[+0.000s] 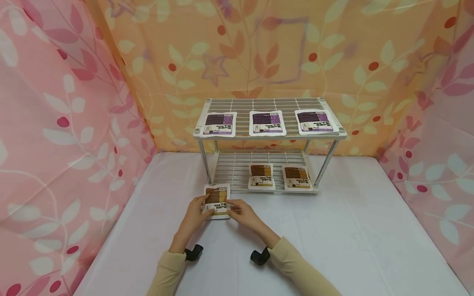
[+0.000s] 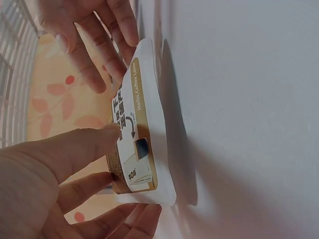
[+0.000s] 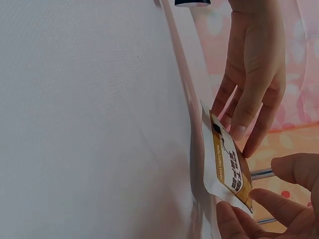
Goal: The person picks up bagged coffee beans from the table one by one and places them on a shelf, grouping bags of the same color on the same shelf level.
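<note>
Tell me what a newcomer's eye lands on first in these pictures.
First, both hands, left hand and right hand, holding a brown coffee packet on the white table just in front of the wire rack. Next, three purple packets lined along the rack's top shelf, with two brown packets on the lower shelf.

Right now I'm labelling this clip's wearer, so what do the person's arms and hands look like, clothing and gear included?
Both arms wear long beige sleeves ending at the wrists. The left hand and right hand are bare, with no gloves or rings visible. A small black device is strapped under each wrist: left wrist camera, right wrist camera.
</note>
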The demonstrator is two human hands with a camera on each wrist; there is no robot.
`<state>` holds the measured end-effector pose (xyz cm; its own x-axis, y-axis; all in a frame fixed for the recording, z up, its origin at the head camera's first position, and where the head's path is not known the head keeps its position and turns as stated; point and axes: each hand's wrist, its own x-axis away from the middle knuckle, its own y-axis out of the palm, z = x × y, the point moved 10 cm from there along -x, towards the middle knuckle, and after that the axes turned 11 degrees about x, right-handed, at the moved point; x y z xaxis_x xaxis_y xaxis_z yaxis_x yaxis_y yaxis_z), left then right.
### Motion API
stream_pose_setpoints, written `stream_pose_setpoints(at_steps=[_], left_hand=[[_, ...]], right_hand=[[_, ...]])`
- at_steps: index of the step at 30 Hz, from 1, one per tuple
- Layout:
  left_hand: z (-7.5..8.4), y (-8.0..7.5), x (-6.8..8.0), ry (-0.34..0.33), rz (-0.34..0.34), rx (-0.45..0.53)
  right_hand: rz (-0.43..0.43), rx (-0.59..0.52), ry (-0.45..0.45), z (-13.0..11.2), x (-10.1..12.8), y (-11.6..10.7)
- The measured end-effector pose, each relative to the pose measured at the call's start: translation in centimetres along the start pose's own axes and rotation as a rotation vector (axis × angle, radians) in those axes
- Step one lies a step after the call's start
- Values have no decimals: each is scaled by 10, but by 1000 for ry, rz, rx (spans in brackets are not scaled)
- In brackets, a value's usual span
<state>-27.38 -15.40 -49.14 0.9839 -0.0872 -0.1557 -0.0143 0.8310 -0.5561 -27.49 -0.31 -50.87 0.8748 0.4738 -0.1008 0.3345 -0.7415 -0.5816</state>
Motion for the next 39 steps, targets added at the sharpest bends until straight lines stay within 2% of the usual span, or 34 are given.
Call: stream_pose_setpoints(at_steps=[5, 11, 18, 26, 32, 39], left_hand=[[1, 7, -4, 2, -18, 24], [7, 12, -8, 42, -28, 21], [11, 17, -13, 32, -42, 28], [19, 19, -23, 65, -31, 14], [24, 19, -32, 78, -12, -3], [31, 20, -44, 104, 18, -43]], right_hand=[[14, 10, 9, 4, 1, -6], [48, 9, 2, 7, 2, -14], [49, -8, -4, -27, 12, -33], [80, 7, 19, 10, -5, -26], [113, 36, -12, 11, -11, -31], [176, 134, -61, 8, -17, -35]])
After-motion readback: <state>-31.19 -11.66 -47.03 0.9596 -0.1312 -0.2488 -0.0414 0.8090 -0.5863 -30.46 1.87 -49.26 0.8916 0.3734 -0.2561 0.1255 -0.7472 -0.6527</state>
